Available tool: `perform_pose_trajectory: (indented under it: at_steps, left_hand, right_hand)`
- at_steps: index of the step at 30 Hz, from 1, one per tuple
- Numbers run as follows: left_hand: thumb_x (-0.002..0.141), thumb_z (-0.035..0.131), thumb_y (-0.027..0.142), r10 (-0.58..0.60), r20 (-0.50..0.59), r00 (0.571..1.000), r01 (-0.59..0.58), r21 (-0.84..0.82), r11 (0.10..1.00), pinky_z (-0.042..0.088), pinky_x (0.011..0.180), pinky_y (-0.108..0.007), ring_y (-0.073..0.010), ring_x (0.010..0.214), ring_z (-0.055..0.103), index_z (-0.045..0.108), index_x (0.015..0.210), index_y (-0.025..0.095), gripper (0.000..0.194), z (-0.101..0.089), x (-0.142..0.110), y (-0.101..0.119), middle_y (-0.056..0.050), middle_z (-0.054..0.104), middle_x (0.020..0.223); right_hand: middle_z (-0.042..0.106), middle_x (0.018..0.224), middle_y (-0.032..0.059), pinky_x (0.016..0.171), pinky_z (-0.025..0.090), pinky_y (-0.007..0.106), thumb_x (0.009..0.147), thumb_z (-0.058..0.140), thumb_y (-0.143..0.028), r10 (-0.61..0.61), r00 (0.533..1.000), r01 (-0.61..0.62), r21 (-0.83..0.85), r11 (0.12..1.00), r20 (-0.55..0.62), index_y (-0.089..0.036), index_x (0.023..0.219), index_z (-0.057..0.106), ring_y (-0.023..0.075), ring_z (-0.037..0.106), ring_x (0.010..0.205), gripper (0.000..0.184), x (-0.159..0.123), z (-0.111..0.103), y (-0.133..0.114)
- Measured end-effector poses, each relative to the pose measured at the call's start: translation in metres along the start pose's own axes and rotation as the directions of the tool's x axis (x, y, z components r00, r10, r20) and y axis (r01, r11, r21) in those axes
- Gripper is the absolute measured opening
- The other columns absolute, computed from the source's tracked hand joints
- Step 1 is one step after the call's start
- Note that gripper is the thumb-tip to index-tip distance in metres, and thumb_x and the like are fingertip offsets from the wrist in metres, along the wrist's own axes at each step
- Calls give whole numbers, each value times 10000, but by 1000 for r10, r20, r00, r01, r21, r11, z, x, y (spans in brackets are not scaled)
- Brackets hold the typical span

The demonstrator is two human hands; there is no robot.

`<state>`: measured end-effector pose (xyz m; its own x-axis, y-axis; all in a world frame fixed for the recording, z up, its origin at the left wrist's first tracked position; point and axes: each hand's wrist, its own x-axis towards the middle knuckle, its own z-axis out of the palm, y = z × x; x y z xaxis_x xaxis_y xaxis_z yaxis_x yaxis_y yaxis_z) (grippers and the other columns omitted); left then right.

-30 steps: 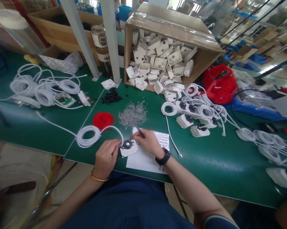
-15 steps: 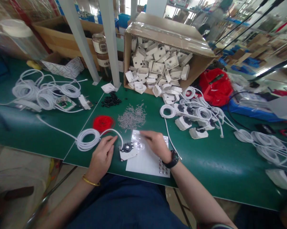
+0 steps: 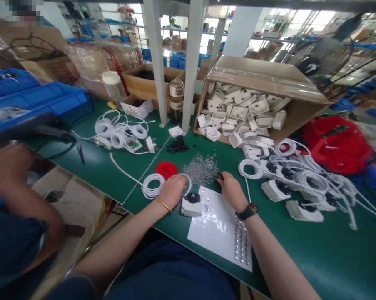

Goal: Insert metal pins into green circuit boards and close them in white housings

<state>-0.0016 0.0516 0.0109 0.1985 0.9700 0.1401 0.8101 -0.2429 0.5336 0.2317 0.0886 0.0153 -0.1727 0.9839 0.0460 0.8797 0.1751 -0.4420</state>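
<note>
A white plastic housing (image 3: 190, 208) with a black cable clamp (image 3: 192, 197) on it sits at the near edge of the table, overlapping the corner of a white sheet (image 3: 209, 237). From the clamp a white cable (image 3: 189, 180) arcs over to a coil (image 3: 153, 186). My left hand (image 3: 173, 192) is closed around this cable, just left of the housing; its fingertips are partly hidden. At the right edge of a heap of small screws (image 3: 202, 168), my right hand (image 3: 233, 191) pinches a small dark item I cannot make out.
Small round metal pieces (image 3: 241, 246) stand in rows on the sheet. Red rings (image 3: 166, 169) and black parts (image 3: 177, 144) lie behind. A carton (image 3: 300, 89) spills white housings; cabled housings (image 3: 305, 210) lie right. A co-worker's arm (image 3: 34, 204) is at left.
My view has tilted up and swung left. My right hand has gone from above the sheet to the edge of the screw heap. My left hand has moved closer to the housing, onto the cable.
</note>
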Motion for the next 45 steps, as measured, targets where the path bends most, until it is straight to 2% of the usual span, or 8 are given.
perform_pose_trajectory:
  at_steps: [3,5,9,14,21,31,38,45]
  left_hand:
    - [849,449,133,-56,-73,996,46,-132,990,468,703,-295,-176,745,587,499,786,185,96,-1,-19,-3,-31,579,781]
    - [877,407,173,-113,-102,988,89,-213,973,470,635,-270,-153,651,575,478,816,186,94,2,-35,-8,-5,557,714]
    - [895,381,226,-221,-158,962,171,-280,945,455,589,-260,-144,589,559,467,833,183,114,11,-60,-13,9,528,667]
    - [861,470,249,-193,-119,974,165,-211,963,466,698,-308,-170,706,588,533,999,172,170,4,-60,-12,-29,596,812]
    - [804,567,246,-48,74,996,52,-47,998,469,728,-344,-200,776,566,549,977,190,183,-14,-67,-8,-29,573,831]
    - [787,613,156,42,127,991,-48,40,998,437,732,-362,-239,825,518,546,821,191,83,4,-68,-1,-47,563,842]
    - [815,612,176,62,-23,998,-63,-68,996,442,654,-301,-178,696,543,534,694,187,144,1,-73,-5,-14,573,705]
    - [856,576,165,244,-269,932,-298,-182,937,509,699,-261,-139,730,619,599,775,178,85,-7,-84,11,-24,670,759]
  right_hand:
    - [604,807,57,628,410,280,863,452,-203,57,997,-36,326,945,-58,-173,907,560,178,565,700,120,-34,-7,-9]
    - [529,638,-7,522,371,254,863,452,-268,138,990,-120,591,798,15,-183,936,569,146,490,551,162,-63,-4,-20]
    - [376,500,-63,421,274,232,860,434,-318,237,958,-275,744,609,160,-190,881,570,119,354,426,189,-105,13,-40]
    - [575,727,10,557,390,248,802,499,-259,277,960,-183,640,746,-48,-191,855,570,135,484,583,111,-110,21,-55]
    - [379,498,-74,463,307,231,760,557,-213,277,960,-208,549,809,-45,-197,764,587,108,381,444,35,-106,29,-57]
    - [620,844,63,722,497,282,813,426,-44,-119,976,183,387,904,-182,-203,839,593,184,601,811,232,-114,36,-55]
    - [651,1084,90,932,505,329,849,512,-89,-51,977,148,485,862,-207,-212,1070,633,191,611,1033,281,-122,38,-51]
    - [415,1442,70,1102,359,397,817,604,-139,-201,979,189,447,874,-21,-246,1423,338,211,391,1324,671,-100,34,-49]
